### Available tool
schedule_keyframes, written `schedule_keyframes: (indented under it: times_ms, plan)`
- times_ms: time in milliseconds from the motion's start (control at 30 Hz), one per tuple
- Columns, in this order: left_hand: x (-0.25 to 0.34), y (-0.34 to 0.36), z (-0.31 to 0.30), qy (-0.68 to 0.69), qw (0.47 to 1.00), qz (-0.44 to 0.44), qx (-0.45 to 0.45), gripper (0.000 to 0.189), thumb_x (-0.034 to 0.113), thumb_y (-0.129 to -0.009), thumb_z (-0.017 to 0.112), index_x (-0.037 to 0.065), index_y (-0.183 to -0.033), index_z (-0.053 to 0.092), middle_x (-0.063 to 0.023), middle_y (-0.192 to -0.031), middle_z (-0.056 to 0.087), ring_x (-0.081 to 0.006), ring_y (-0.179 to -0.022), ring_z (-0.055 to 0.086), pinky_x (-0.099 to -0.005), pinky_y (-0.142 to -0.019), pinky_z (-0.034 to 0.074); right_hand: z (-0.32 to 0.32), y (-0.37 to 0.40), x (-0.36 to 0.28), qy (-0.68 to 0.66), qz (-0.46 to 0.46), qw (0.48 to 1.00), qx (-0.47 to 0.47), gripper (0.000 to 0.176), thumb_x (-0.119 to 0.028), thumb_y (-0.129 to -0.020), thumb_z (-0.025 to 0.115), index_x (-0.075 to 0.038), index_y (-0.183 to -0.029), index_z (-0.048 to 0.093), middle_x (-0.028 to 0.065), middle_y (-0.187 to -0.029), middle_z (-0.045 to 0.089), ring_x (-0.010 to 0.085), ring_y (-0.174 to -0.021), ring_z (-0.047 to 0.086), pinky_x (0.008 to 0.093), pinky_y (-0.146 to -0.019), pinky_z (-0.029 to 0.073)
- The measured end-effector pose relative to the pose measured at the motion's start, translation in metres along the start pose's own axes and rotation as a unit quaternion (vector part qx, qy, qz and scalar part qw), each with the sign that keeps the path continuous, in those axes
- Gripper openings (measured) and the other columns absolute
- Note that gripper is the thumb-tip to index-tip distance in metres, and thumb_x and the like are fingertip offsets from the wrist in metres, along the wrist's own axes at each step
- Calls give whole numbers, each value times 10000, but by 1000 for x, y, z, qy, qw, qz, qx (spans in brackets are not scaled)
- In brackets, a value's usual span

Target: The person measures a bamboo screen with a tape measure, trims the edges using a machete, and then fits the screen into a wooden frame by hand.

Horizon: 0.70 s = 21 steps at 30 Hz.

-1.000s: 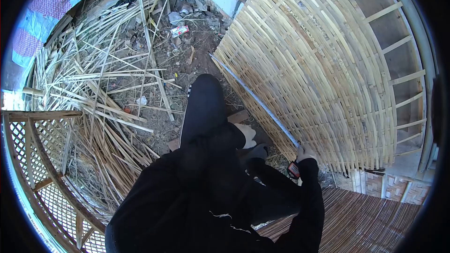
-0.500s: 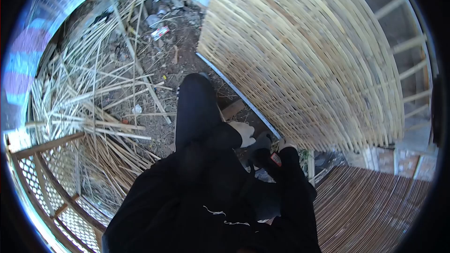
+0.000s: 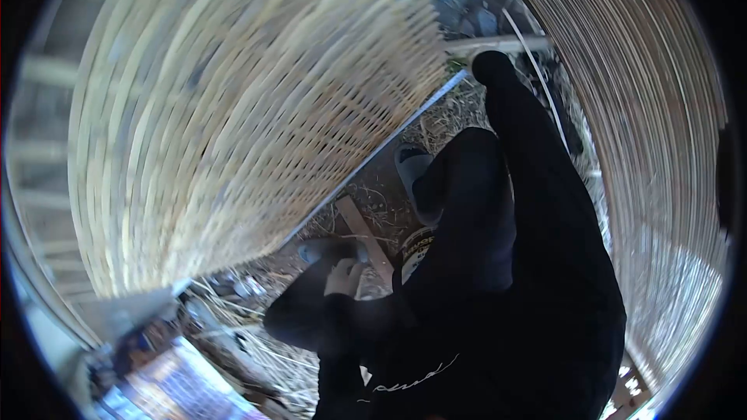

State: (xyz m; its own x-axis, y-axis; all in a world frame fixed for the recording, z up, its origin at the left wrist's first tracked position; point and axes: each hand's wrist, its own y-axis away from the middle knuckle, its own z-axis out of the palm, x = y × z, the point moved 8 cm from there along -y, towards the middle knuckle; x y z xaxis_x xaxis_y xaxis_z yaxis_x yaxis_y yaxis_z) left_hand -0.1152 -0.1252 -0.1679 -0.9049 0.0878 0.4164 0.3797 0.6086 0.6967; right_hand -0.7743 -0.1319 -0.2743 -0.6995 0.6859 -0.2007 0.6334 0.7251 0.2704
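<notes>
A large woven bamboo panel (image 3: 233, 124) fills the upper left, blurred in part, with a thin pale blue strip (image 3: 373, 154) along its lower right edge. My left hand (image 3: 342, 276) is beside my bent leg, below the strip; its fingers look loosely apart, with nothing visible in them. My right arm reaches up toward the strip's upper end. The dark sleeve end (image 3: 489, 70) sits just right of that end and hides my right hand, so its grip cannot be seen. A wooden piece (image 3: 364, 239) lies on the ground between the strip and my legs.
A slatted brown mat (image 3: 661, 109) curves down the right side. My sandaled foot (image 3: 412, 169) stands near the strip. A round container with lettering (image 3: 416, 249) is partly hidden by my leg. Straw and debris (image 3: 241, 342) cover the lower left ground, beside a colourful printed sheet (image 3: 179, 385).
The view has swung round; the panel now fills the upper left instead of the upper right. My right hand, earlier visible at the strip's lower end, is now hidden by its sleeve.
</notes>
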Motion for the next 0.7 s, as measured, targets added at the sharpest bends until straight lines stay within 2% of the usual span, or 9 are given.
schedule_keyframes:
  times_ms: [133, 167, 267, 333, 367, 433, 467, 600, 700]
  plan:
    - [-21, -24, 14, -49, 993, -70, -87, 427, 372, -913, 594, 24, -1152, 655, -212, -1077, 691, -367, -1066, 647, -409, -923, 489, 34, 10, 30, 34, 57, 997, 35, 324, -310, -842, 619, -144, -1106, 702, 184, -1114, 682, 365, -1030, 658, 463, -889, 543]
    - [-21, -24, 15, -75, 989, -72, -101, 427, 372, -913, 594, 24, -1152, 655, -212, -1077, 691, -367, -1066, 647, -409, -923, 489, 46, 12, 41, -28, 107, 992, 54, 300, -305, -846, 616, -164, -1094, 708, 174, -1095, 687, 356, -1028, 663, 455, -883, 550]
    - [-16, -20, 10, -78, 988, -72, -113, 314, 297, -917, 607, 27, -1062, 676, -131, -946, 687, -274, -895, 662, -376, -817, 511, 60, 29, 46, -63, 190, 979, 33, 240, -289, -855, 612, -210, -1050, 728, 141, -1034, 699, 331, -1026, 676, 434, -861, 566]
    - [11, -14, -1, -75, 991, 9, -109, 386, 341, -930, 578, 20, -1121, 677, -206, -1038, 689, -366, -982, 654, -426, -896, 488, 66, 32, 44, -59, 195, 975, 94, 235, -267, -882, 585, -205, -1058, 728, 128, -1075, 703, 325, -1033, 678, 431, -873, 561]
    - [9, -12, -2, -86, 989, 5, -118, 386, 341, -930, 578, 20, -1121, 677, -206, -1038, 689, -366, -982, 654, -426, -896, 488, 81, 23, 48, -79, 206, 973, 64, 245, -257, -892, 566, -208, -1071, 726, 119, -1092, 704, 326, -1039, 676, 434, -887, 554]
    - [13, -9, -21, -137, 986, 79, -58, 370, 330, -936, 567, 14, -1093, 678, -203, -1037, 684, -372, -1004, 640, -441, -886, 481, 144, -16, 67, -104, 231, 967, 28, 255, -247, -903, 547, -212, -1084, 723, 110, -1109, 704, 328, -1044, 674, 436, -901, 546]
    - [15, -8, -29, -157, 981, 106, -40, 366, 327, -938, 563, 12, -1084, 678, -202, -1036, 683, -374, -1011, 635, -445, -883, 478, 168, -41, 77, -121, 252, 958, 69, 260, -242, -904, 545, -217, -1090, 725, 102, -1115, 705, 330, -1051, 671, 436, -910, 540]
    - [19, 32, -90, -271, 958, 69, 71, 333, 306, -936, 558, 9, -1035, 673, -184, -1017, 680, -376, -1003, 618, -453, -885, 465, 76, 0, 35, -122, 240, 961, 62, 315, -292, -907, 563, -187, -1153, 729, 95, -1176, 700, 287, -1127, 647, 459, -913, 516]
    - [24, 60, -121, -311, 941, 61, 118, 308, 292, -933, 555, 12, -993, 669, -171, -988, 677, -372, -982, 608, -460, -890, 453, 113, -27, 42, -129, 277, 951, 54, 307, -293, -904, 567, -192, -1139, 736, 68, -1155, 712, 273, -1112, 653, 449, -892, 516]
